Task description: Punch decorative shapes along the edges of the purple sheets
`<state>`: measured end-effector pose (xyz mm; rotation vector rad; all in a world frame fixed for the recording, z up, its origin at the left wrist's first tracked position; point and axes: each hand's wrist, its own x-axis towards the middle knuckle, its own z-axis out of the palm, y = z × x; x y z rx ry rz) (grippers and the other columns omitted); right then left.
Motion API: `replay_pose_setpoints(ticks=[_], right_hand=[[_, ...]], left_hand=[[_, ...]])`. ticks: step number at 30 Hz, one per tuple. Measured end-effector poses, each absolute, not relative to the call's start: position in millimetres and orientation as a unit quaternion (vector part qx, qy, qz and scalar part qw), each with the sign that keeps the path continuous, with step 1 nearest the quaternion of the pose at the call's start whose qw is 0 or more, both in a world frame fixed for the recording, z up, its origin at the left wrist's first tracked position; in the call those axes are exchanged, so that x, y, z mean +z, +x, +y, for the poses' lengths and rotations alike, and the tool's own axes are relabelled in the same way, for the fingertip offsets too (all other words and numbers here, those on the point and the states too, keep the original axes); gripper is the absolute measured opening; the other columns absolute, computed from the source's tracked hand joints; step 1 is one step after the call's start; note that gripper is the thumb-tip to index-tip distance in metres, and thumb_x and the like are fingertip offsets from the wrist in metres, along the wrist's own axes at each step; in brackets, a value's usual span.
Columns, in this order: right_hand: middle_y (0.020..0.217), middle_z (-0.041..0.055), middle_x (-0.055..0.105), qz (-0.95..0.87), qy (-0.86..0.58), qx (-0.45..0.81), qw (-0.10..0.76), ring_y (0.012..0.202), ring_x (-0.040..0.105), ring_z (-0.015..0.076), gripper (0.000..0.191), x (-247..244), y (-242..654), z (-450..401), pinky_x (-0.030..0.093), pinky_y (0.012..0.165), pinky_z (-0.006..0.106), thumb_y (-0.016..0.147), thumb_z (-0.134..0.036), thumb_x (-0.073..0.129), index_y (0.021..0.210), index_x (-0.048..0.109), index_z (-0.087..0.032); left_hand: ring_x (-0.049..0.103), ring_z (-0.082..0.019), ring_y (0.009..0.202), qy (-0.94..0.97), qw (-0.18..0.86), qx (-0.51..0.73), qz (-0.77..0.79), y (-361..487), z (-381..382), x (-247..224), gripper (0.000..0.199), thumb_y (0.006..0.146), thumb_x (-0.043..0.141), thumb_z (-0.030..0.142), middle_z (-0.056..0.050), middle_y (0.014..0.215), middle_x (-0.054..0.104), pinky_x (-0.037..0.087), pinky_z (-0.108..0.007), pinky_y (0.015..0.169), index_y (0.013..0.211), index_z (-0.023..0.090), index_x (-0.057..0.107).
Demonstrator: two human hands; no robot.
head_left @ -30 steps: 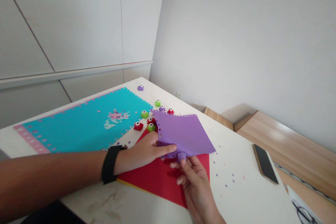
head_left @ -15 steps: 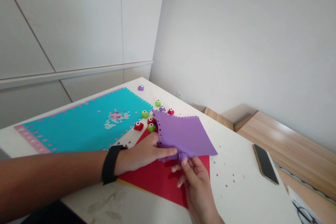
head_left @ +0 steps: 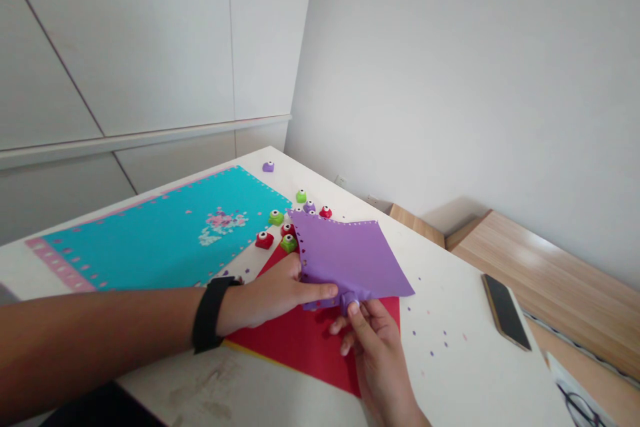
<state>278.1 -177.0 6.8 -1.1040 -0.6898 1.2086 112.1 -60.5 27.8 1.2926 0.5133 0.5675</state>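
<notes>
A purple sheet of paper [head_left: 345,253], with small holes punched along its left and far edges, is held up off the table. My left hand [head_left: 285,290] pinches its near left part, thumb on top and fingers hidden underneath. At the near edge my right hand [head_left: 375,347] grips a small purple craft punch [head_left: 349,301], thumb on its button. The punch sits on the paper's edge. Below lies a red sheet [head_left: 315,347] with a yellow edge showing under it. Several red, green and purple punches, such as a red one [head_left: 264,240], stand beyond my left hand.
A turquoise sheet [head_left: 165,233] with punched edges lies over a pink sheet [head_left: 55,267], carrying a pile of paper bits [head_left: 225,221]. Purple bits are scattered on the white table [head_left: 450,373]. A phone [head_left: 505,312] lies at the right edge, near a wooden cabinet [head_left: 540,273].
The punch and my right hand have shifted very slightly to the right along the paper's near edge. My left hand keeps its hold almost unmoved.
</notes>
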Motion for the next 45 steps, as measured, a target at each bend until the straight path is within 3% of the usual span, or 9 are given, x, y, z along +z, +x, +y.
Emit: replay_pose_setpoints(ticks=[8,13,19,23,34,45], right_hand=[[0.059,0.001,0.067,-0.3,-0.483,0.523,0.635,0.046,0.052,0.0069,0.033,8.2,277.3,-178.4,0.039,0.046,0.016,0.082,-0.044,0.083,0.081,0.066,-0.016],[0.058,0.0007,0.066,-0.291,-0.485,0.523,0.637,0.048,0.053,0.0074,0.032,8.6,277.4,-178.6,0.04,0.048,0.016,0.082,-0.043,0.084,0.079,0.067,-0.016],[0.085,0.0051,0.073,-0.289,-0.46,0.549,0.635,0.072,0.069,0.0151,0.03,10.7,275.5,-178.7,0.051,0.051,0.018,0.084,-0.039,0.082,0.103,0.073,-0.018],[0.097,0.0066,0.073,-0.266,-0.441,0.577,0.634,0.084,0.073,0.0189,0.031,14.0,275.7,-179.1,0.054,0.05,0.017,0.083,-0.036,0.084,0.108,0.073,-0.02],[0.088,0.0073,0.077,-0.237,-0.445,0.591,0.63,0.076,0.07,0.0148,0.028,16.2,274.4,-179.2,0.051,0.047,0.013,0.079,-0.024,0.087,0.105,0.078,-0.017],[0.082,0.0084,0.074,-0.272,-0.46,0.573,0.621,0.075,0.068,0.0168,0.023,9.4,274.9,-179.9,0.051,0.045,0.015,0.08,-0.029,0.086,0.097,0.078,-0.016]], left_hand=[[0.07,-0.028,0.11,0.568,0.745,0.27,0.222,113.1,-63.3,24.7,0.05,0.084,0.081,0.035,-0.009,0.121,0.074,0.055,-0.042,0.097,0.128,0.019,0.063],[0.07,-0.026,0.105,0.553,0.759,0.261,0.225,112.6,-64.8,27.9,0.05,0.083,0.082,0.036,-0.009,0.117,0.075,0.055,-0.038,0.092,0.127,0.019,0.065],[0.069,-0.02,0.079,0.547,0.754,0.24,0.272,112.5,-62.6,29.0,0.036,0.084,0.079,0.044,-0.007,0.094,0.077,0.051,-0.03,0.07,0.104,0.015,0.074],[0.068,-0.018,0.081,0.561,0.744,0.254,0.258,113.1,-61.3,31.6,0.03,0.087,0.077,0.041,-0.005,0.093,0.077,0.051,-0.028,0.072,0.105,0.017,0.075],[0.073,-0.025,0.095,0.642,0.699,0.244,0.2,110.2,-62.1,35.0,0.026,0.092,0.071,0.041,-0.007,0.104,0.079,0.056,-0.036,0.088,0.105,0.018,0.074],[0.072,-0.023,0.084,0.658,0.69,0.242,0.179,109.9,-62.9,39.1,0.021,0.09,0.072,0.041,-0.004,0.087,0.076,0.057,-0.034,0.082,0.093,0.02,0.073]])
